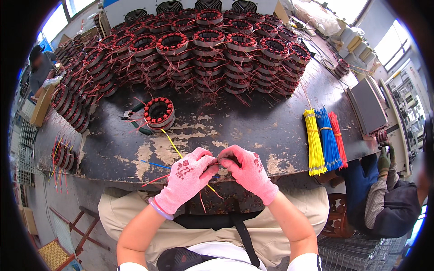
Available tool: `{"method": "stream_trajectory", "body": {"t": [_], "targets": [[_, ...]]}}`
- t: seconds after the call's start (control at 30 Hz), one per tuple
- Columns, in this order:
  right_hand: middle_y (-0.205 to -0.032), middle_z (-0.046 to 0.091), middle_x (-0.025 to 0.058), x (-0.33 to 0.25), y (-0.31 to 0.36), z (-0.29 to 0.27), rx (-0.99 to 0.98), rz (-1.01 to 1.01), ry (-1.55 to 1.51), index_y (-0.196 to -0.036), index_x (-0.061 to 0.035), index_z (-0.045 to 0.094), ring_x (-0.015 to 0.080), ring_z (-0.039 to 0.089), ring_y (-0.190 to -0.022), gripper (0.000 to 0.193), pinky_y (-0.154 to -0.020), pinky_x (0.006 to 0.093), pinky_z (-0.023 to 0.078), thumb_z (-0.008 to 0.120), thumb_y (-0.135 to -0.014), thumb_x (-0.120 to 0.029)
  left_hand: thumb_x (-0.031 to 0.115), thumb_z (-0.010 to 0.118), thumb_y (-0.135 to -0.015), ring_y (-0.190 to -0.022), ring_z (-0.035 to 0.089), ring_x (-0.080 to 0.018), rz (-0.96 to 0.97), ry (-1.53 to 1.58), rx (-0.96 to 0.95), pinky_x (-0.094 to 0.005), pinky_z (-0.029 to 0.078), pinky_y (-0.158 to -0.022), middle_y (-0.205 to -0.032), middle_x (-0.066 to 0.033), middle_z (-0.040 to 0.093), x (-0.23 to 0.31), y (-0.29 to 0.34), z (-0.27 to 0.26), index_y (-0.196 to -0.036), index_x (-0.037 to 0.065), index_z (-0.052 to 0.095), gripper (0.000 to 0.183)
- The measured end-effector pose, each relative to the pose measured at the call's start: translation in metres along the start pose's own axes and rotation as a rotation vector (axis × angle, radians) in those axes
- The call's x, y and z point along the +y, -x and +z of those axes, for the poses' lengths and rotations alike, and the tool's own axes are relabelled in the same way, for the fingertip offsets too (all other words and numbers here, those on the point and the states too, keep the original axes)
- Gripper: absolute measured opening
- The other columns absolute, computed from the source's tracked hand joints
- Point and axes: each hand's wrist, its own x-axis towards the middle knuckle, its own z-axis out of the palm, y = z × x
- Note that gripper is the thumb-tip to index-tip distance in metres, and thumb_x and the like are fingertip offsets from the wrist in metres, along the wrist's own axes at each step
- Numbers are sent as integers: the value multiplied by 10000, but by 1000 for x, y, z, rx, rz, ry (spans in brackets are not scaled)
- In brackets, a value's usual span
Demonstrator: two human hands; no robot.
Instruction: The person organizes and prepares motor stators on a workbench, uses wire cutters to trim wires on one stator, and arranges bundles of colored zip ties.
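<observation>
Both my hands wear pink gloves and meet fingertip to fingertip over the table's near edge. My left hand [187, 178] is closed round several loose wires. A yellow wire [172, 143], a blue wire [156, 165] and a red wire [155, 181] stick out past its back. Yellow and red ends hang below the same hand. Pinched against its fingertips, my right hand [248, 170] is closed too; what lies between its fingers is hidden. Beyond my hands, a single stator [165, 122] with red windings stands on the worn dark table [253, 117].
Many stacked stators [208, 67] fill the far side. To the right lie tied bundles of yellow wires [315, 144], blue wires [329, 142] and red wires [337, 140]. A stator group with coloured leads [63, 156] sits far left. A gloved co-worker [384, 194] sits at the right.
</observation>
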Motion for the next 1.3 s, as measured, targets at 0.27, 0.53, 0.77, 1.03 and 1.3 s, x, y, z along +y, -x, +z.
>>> {"method": "stream_trajectory", "body": {"t": [0.27,0.53,0.77,1.03,1.3], "targets": [[-1000,705,58,36,-18,-3,-138,286,-269,-1119,-31,649,84,614,-750,220,-707,266,519,666,-917,-115,134,734,-831,-851,682,-279,121,-26,28,-380,546,-707,-1002,-46,681,-9,-2,11,-965,95,707,142],[-1257,638,32,18,10,-5,16,-505,858,-1265,-128,619,198,667,-962,506,-801,361,551,751,-795,-259,115,704,-829,-856,680,-283,75,29,22,-387,547,-719,-984,-54,683,-9,-1,11,-955,80,706,131],[-774,664,60,21,-11,-19,-425,323,-62,-1041,1,686,73,547,-718,235,-681,276,481,561,-982,-189,106,694,-825,-830,668,-281,101,1,-22,-385,537,-699,-956,-45,674,-8,-4,10,-926,110,683,102],[-1126,651,26,11,3,-29,-154,-473,736,-1166,-144,639,251,650,-971,390,-856,410,523,747,-801,-229,116,706,-828,-831,679,-292,72,34,-2,-387,545,-700,-971,-52,684,-9,-2,13,-925,96,696,100],[-830,688,16,18,-16,-10,-285,532,-494,-1031,-42,676,59,600,-758,192,-675,247,491,663,-932,-206,115,712,-822,-842,680,-290,109,-4,1,-385,547,-701,-974,-57,681,-10,-4,12,-947,83,696,130]]}}
